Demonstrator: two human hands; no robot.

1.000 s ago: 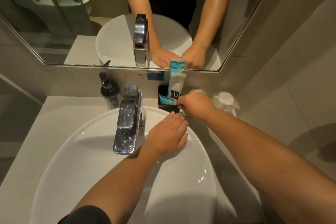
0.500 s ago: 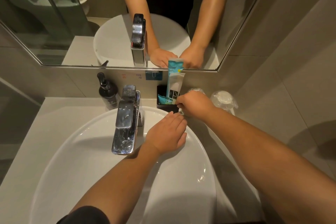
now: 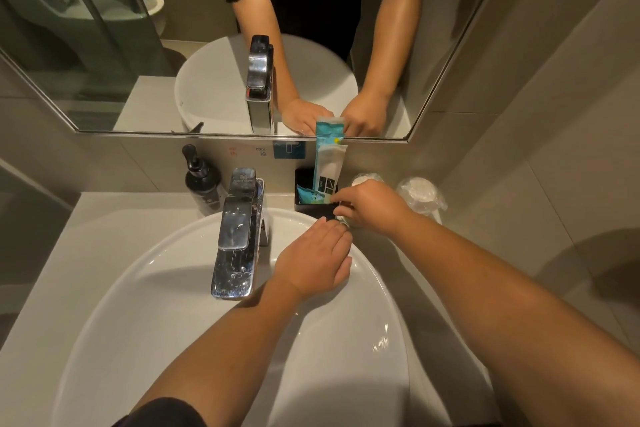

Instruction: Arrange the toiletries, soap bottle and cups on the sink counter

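A black box (image 3: 302, 177) against the back wall holds teal and white toiletry packets (image 3: 328, 156) standing upright. My right hand (image 3: 372, 206) is curled at the box's front right corner, fingers pinched on a small wrapped item that is mostly hidden. Behind that hand stands a plastic-wrapped cup (image 3: 367, 179), and a second wrapped cup (image 3: 420, 194) stands further right. My left hand (image 3: 317, 258) lies flat on the basin rim, fingertips touching the same item. A dark pump soap bottle (image 3: 202, 180) stands left of the tap.
A chrome tap (image 3: 239, 236) juts over the white basin (image 3: 173, 340). The grey counter (image 3: 52, 270) extends left. A mirror (image 3: 138, 45) hangs above and a tiled wall (image 3: 536, 114) closes in the right side.
Both hands have stayed almost in place. The view has shifted slightly, and my right hand's fingers keep working at the small wrapped item.
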